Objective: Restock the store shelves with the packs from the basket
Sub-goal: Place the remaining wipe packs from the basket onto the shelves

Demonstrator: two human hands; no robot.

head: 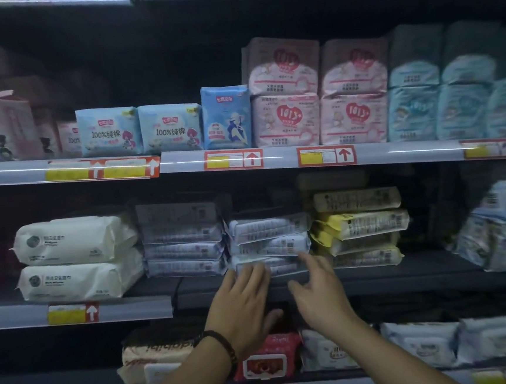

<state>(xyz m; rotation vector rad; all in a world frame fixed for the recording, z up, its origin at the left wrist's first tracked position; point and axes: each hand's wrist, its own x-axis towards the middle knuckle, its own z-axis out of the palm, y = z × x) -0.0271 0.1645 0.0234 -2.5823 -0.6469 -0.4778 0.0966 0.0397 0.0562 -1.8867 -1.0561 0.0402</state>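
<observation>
Judged well along at this spot. Found three pale packs [268,228] lying flat in a stack on the middle shelf [420,269], between a taller grey stack [182,237] on the left and a yellow stack [358,225] on the right. Found the stack a little untidy, with the lowest pack [278,266] jutting nearer than the two above. Looked left to do: squaring that pack back into line. Saw no basket anywhere in view, so could not tell how many packs waited.

Reached up with both arms from the near edge. Laid the left hand [242,297], a bracelet [219,341] at its wrist, flat with fingers straight, tips on the lowest pack's near face. Spread the right hand [318,293] loosely, forefinger at the pack's right end, perhaps touching, though blurred there. Gripped nothing with either.
</observation>
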